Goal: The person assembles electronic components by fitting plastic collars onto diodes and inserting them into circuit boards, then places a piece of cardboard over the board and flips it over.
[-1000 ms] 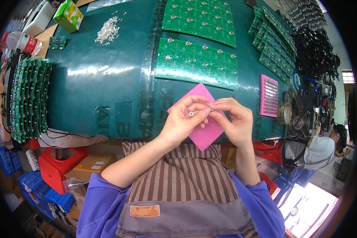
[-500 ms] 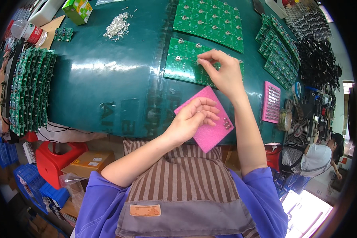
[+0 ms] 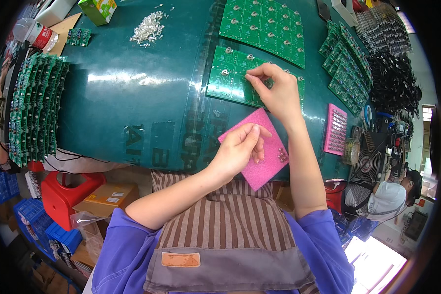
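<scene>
My right hand (image 3: 279, 90) is over a green circuit board (image 3: 225, 87), thumb and fingertips pinched at its surface; whatever they hold is too small to make out. Several small round metal parts (image 3: 225, 72) stand on that board. Closer to me, my left hand (image 3: 237, 149) hovers palm up over a pink foam sheet (image 3: 259, 172), its thumb pressed to the index finger and the other fingers curled. What it may hold is hidden. A little cluster of metal parts (image 3: 282, 155) sits on the foam's right corner.
A larger green board (image 3: 262, 32) with metal parts lies beyond. Stacked circuit boards stand at left (image 3: 36, 110) and right (image 3: 345, 73). Pink foam with rows of parts (image 3: 336, 128) lies at right. Clear small pieces (image 3: 148, 29) are heaped at the back. Another person (image 3: 384, 198) sits at far right.
My left hand's thumb and index finger have come together, its fingers curling in more. My right hand stays pinched at the same spot on the board. The whole view has shifted slightly.
</scene>
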### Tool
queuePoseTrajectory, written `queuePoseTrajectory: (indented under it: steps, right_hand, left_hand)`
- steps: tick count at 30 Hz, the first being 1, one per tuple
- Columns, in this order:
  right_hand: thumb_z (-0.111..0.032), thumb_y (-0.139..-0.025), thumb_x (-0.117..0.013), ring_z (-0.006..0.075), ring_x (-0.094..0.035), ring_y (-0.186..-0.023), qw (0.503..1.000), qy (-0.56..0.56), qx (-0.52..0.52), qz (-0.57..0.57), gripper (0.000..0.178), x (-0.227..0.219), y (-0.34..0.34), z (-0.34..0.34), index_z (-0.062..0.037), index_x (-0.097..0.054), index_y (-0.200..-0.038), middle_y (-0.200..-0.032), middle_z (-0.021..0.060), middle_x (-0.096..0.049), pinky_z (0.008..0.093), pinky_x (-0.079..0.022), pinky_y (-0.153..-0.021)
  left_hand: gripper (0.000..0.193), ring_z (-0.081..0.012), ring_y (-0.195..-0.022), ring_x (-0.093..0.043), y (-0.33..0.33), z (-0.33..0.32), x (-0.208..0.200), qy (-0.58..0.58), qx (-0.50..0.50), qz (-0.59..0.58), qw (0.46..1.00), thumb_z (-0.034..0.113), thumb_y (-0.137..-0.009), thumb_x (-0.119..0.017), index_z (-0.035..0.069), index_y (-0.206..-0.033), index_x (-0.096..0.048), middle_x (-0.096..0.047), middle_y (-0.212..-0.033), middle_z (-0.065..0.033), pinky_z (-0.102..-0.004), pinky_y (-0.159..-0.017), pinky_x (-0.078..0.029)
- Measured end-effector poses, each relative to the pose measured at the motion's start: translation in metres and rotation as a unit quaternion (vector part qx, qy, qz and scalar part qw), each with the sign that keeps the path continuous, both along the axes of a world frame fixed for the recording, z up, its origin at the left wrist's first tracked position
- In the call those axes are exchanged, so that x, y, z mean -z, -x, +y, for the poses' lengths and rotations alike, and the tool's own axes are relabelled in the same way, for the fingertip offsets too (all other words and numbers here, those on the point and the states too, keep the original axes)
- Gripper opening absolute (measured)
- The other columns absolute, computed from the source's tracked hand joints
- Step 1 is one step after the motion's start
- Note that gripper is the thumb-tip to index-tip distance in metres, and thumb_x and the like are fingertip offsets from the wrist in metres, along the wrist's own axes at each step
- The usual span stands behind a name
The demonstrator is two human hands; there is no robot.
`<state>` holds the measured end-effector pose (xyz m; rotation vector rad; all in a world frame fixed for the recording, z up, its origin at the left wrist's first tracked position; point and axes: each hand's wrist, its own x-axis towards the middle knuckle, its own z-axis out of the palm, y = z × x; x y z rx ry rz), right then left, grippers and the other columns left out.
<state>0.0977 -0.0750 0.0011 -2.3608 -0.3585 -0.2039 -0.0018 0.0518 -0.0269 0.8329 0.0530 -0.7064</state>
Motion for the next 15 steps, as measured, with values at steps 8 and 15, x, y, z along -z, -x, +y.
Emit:
queuePoseTrajectory:
  steps: [8, 15]
  right_hand:
    - [-0.004, -0.073, -0.069, 0.0194, -0.060, -0.065, 0.998, -0.029, 0.029, -0.046, 0.009, 0.010, 0.006, 0.005, -0.0013, -0.061, -0.076, -0.071, 0.0091, -0.061, 0.0289, -0.049, -0.059]
    - [-0.003, -0.070, -0.069, 0.0224, -0.059, -0.071, 0.998, -0.022, 0.000, -0.062, 0.009, 0.005, 0.010, -0.005, -0.0019, -0.062, -0.075, -0.076, 0.0078, -0.063, 0.0314, -0.048, -0.064]
  left_hand:
    - [0.025, -0.0139, -0.075, -0.053, -0.001, 0.006, 0.000, 0.084, 0.004, 0.048, 0.995, 0.017, -0.098, -0.034, 0.000, -0.112, -0.046, -0.054, -0.085, -0.0077, -0.0257, -0.069, -0.043]
    - [0.025, -0.0153, -0.081, -0.057, 0.002, -0.004, 0.000, 0.030, -0.014, 0.002, 0.999, 0.020, -0.099, -0.035, 0.000, -0.111, -0.043, -0.058, -0.103, -0.0164, -0.0282, -0.073, -0.046]
